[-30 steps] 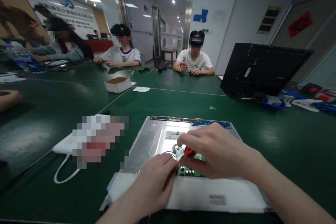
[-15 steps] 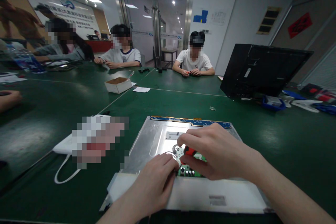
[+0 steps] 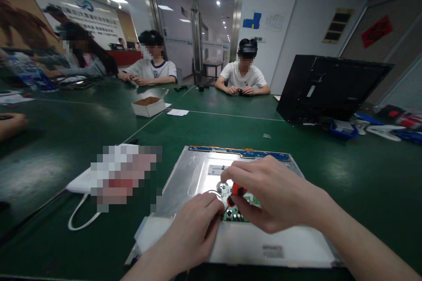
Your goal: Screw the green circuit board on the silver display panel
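My right hand (image 3: 273,193) is closed round the red and black handle of a screwdriver (image 3: 239,190), tilted over a green circuit board (image 3: 253,202). Its thin shaft slants down to the board's left edge, where the tip is hidden by my left fingers. My left hand (image 3: 201,215) rests at that edge with its fingers pressed together; what they pinch, if anything, is hidden. The board lies on the metal back of a flat display panel (image 3: 178,184). Along the panel's far edge runs a blue circuit strip (image 3: 214,151), and a whitish band (image 3: 240,243) crosses its near side.
Left of the panel lies a white device with a cable loop (image 3: 79,182), partly pixelated. A small open box (image 3: 149,107) stands farther back. A black monitor housing (image 3: 329,90) and a blue tray (image 3: 343,129) are at right. Several people sit around the green table (image 3: 214,129).
My right fingers have shifted slightly on the screwdriver, and more of its red handle shows. My left hand and the panel stay put. The person opposite has moved their hands a little.
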